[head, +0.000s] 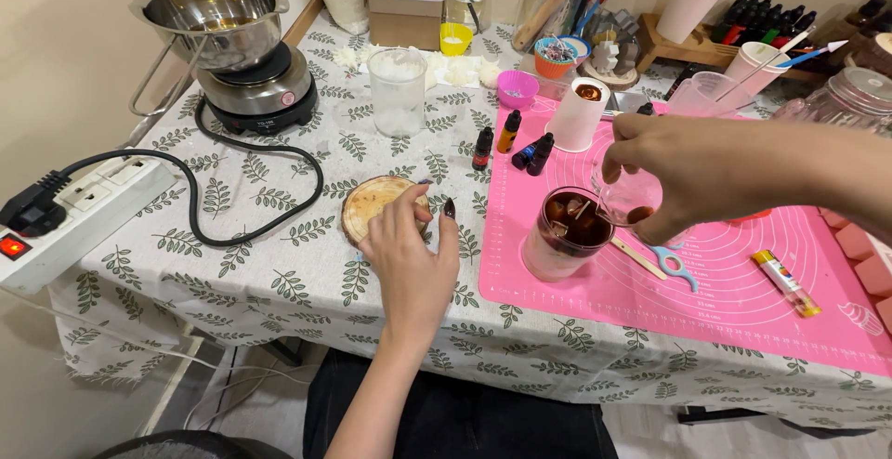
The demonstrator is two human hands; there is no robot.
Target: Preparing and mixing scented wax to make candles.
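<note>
My left hand (pixel 410 253) rests with its fingers on a round wooden slice (pixel 372 203) lying on the leaf-patterned tablecloth (pixel 279 273). My right hand (pixel 683 173) holds a small clear cup (pixel 624 197), tilted over a glass jar (pixel 567 233) with dark brown contents. The jar stands at the left part of a pink silicone mat (pixel 734 282). A wooden stick (pixel 636 257) and a small blue clip (pixel 675 264) lie on the mat just right of the jar.
A steel pot (pixel 212 13) sits on a small hot plate (pixel 260 95) at the back left, its black cord running to a white power strip (pixel 79 217). Dropper bottles (pixel 509 143), a clear beaker (pixel 398 90), cups and tools crowd the back.
</note>
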